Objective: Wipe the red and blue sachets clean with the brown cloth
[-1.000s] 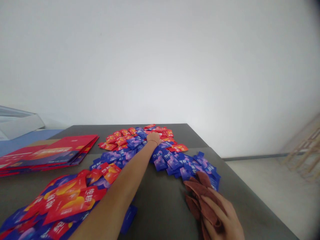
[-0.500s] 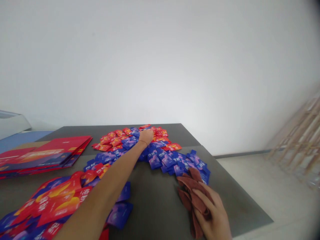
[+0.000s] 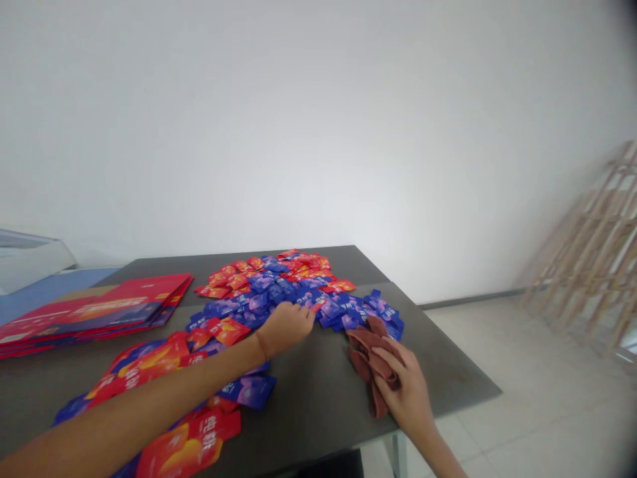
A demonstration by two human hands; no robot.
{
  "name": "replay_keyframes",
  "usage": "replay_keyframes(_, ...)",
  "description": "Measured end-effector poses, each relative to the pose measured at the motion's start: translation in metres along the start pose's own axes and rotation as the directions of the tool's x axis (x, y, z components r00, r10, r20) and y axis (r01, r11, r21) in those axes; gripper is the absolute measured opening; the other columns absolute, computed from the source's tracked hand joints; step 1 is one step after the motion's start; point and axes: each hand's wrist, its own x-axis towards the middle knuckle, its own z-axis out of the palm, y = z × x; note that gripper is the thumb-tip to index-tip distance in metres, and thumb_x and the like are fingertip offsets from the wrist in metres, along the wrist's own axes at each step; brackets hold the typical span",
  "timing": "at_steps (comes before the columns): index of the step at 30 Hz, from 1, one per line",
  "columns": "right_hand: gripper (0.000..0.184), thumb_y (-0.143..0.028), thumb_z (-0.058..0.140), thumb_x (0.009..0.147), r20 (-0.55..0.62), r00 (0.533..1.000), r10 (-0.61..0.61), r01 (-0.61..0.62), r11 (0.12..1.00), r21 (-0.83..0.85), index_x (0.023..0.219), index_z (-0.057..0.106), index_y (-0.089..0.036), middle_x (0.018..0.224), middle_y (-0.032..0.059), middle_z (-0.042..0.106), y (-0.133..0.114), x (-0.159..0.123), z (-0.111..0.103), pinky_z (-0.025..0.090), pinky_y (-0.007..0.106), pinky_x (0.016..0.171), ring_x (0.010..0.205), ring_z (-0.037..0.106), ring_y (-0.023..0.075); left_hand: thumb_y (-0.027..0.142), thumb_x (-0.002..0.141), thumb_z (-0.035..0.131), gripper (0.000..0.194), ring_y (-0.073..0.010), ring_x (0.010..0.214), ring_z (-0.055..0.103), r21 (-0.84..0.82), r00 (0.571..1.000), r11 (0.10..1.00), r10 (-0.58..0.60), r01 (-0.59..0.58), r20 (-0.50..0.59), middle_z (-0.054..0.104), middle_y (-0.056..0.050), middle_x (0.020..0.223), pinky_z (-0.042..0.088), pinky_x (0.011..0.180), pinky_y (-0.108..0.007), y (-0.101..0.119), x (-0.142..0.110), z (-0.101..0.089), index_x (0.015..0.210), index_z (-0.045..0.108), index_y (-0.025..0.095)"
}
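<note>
My left hand [image 3: 288, 326] is closed above the near edge of the far pile, and a small bit of a red packet [image 3: 317, 307] shows at its fingertips; the fingers hide most of it. Under and ahead of that hand lie blue-purple packets [image 3: 279, 291], with red-orange packets [image 3: 226, 281] behind them. My right hand [image 3: 404, 378] grips a crumpled brown cloth [image 3: 371, 348] against the dark table, beside the right end of the blue packets. A nearer heap of red and blue packets [image 3: 184, 448] lies partly under my left forearm.
A stack of flat red and blue printed cardboard [image 3: 144, 299] lies at the left of the dark table [image 3: 318, 405]. Beyond it are a blue surface [image 3: 60, 285] and a white box-like object [image 3: 32, 259]. A wooden slatted rack [image 3: 592, 239] leans at the wall on the right.
My left hand has drawn back from the red packets at the far end towards me, with a red bit at its fingertips. My right hand still holds the cloth. The view has shifted slightly.
</note>
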Motion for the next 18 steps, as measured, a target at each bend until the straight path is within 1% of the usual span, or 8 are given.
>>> replay_keyframes(4, 0.036, -0.025, 0.067, 0.092, 0.017, 1.0, 0.006, -0.006, 1.0, 0.009, 0.127, 0.072, -0.03, 0.144, 0.008, 0.063, 0.004, -0.001, 0.0, 0.052, 0.055, 0.11, 0.132, 0.058, 0.031, 0.006, 0.101, 0.052, 0.021, -0.0253, 0.085, 0.072, 0.017, 0.997, 0.997, 0.072, -0.072, 0.009, 0.073, -0.016, 0.09, 0.05, 0.068, -0.035, 0.041, -0.039, -0.005, 0.107, 0.072, 0.008)
replay_keyframes(8, 0.036, -0.028, 0.066, 0.093, 0.028, 1.0, 0.001, -0.001, 1.0, -0.001, 0.128, 0.072, -0.029, 0.146, 0.0091, 0.061, 0.007, -0.001, 0.0, 0.051, 0.056, 0.111, 0.133, 0.057, 0.0314, 0.009, 0.102, 0.052, 0.021, -0.0253, 0.083, 0.072, 0.003, 0.993, 0.994, 0.112, -0.112, 0.044, 0.075, -0.016, 0.092, 0.05, 0.066, -0.036, 0.071, -0.061, -0.002, 0.106, 0.073, 0.007)
replay_keyframes(12, 0.036, -0.028, 0.065, 0.093, 0.03, 1.0, -0.006, 0.006, 1.0, -0.008, 0.128, 0.073, -0.028, 0.145, 0.0094, 0.062, 0.008, -0.001, 0.0, 0.051, 0.057, 0.11, 0.132, 0.058, 0.0313, 0.009, 0.102, 0.05, 0.026, -0.0277, 0.084, 0.073, -0.02, 0.993, 0.996, 0.084, -0.083, 0.078, 0.076, -0.019, 0.095, 0.051, 0.065, -0.037, 0.087, -0.067, 0.006, 0.107, 0.074, 0.006)
replay_keyframes(18, 0.035, -0.026, 0.066, 0.092, 0.025, 0.999, -0.024, 0.024, 1.0, -0.015, 0.126, 0.074, -0.027, 0.144, 0.0096, 0.062, 0.01, 0.0, 0.0, 0.051, 0.057, 0.11, 0.131, 0.058, 0.031, 0.009, 0.102, 0.048, 0.029, -0.0298, 0.086, 0.073, -0.094, 0.995, 0.996, -0.001, 0.011, 0.104, 0.075, -0.021, 0.097, 0.053, 0.065, -0.038, 0.101, -0.062, 0.017, 0.112, 0.075, 0.007)
